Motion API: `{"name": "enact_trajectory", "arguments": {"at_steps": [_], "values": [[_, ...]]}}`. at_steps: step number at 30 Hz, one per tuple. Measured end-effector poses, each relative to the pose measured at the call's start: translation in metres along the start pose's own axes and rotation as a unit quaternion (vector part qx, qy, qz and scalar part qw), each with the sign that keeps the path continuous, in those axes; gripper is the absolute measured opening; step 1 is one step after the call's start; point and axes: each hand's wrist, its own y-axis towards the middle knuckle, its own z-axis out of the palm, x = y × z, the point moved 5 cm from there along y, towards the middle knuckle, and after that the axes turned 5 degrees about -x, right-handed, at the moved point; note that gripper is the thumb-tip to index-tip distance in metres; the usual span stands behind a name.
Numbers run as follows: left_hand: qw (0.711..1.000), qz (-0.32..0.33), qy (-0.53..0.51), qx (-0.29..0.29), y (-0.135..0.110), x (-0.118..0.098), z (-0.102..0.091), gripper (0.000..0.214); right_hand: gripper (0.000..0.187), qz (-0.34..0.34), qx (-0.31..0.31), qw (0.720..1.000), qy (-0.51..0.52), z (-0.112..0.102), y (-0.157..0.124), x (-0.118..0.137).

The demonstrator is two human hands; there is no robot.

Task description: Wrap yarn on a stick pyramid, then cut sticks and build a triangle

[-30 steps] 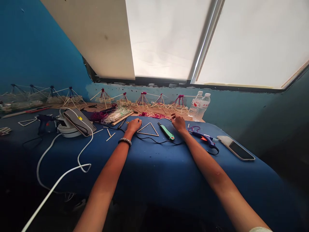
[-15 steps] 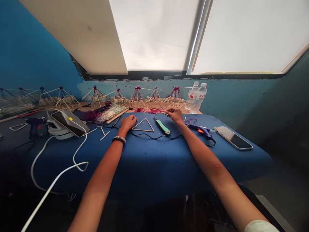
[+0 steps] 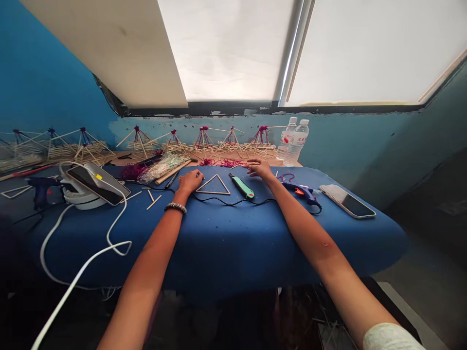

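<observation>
My left hand (image 3: 191, 181) rests on the blue tabletop, fingers curled under, so anything inside them is hidden. Just right of it lies a triangle of thin wooden sticks (image 3: 214, 193). My right hand (image 3: 260, 169) is at the far side of the table, its fingers apart and holding nothing I can see. Beyond its fingertips is loose red yarn (image 3: 233, 162). Between the hands, nearer the right one, lies a green utility knife (image 3: 243, 187). A blue glue gun (image 3: 302, 192) lies right of my right forearm.
Stick pyramids tied with yarn (image 3: 203, 139) line the back, with two water bottles (image 3: 294, 143) at their right. A phone (image 3: 347, 201) lies at right. A second phone (image 3: 97, 183) leans on a white round device with a white cable (image 3: 111, 228). Loose sticks (image 3: 153, 202) lie at left.
The whole view has shifted slightly, moving things a little left and up. My right hand's fingers look more spread than before. The left hand stays beside the triangle.
</observation>
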Motion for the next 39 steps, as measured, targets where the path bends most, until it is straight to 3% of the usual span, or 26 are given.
{"name": "enact_trajectory", "arguments": {"at_steps": [6, 16, 23, 29, 33, 39], "values": [[1.0, 0.004, -0.003, 0.0, -0.003, 0.0, 0.0, 0.037, 0.039, 0.009, 0.019, 1.0, 0.018, 0.001, -0.001, -0.001], [1.0, 0.005, -0.002, 0.002, -0.003, -0.001, -0.001, 0.037, 0.034, -0.014, 0.001, 1.0, -0.023, 0.002, 0.0, 0.002], [1.0, -0.002, 0.008, 0.004, -0.005, -0.002, -0.002, 0.038, 0.018, -0.045, -0.035, 0.984, -0.168, 0.0, 0.002, 0.006], [1.0, -0.004, 0.011, 0.004, -0.006, -0.003, -0.003, 0.037, 0.022, -0.067, -0.067, 0.934, -0.345, -0.011, -0.001, 0.019], [1.0, -0.005, 0.011, 0.005, -0.006, -0.004, -0.003, 0.036, 0.019, -0.034, -0.033, 0.912, -0.406, -0.024, -0.001, 0.02], [1.0, -0.008, 0.012, 0.004, -0.006, -0.004, -0.003, 0.035, 0.004, 0.054, 0.09, 0.91, -0.402, -0.034, 0.002, 0.003]]}}
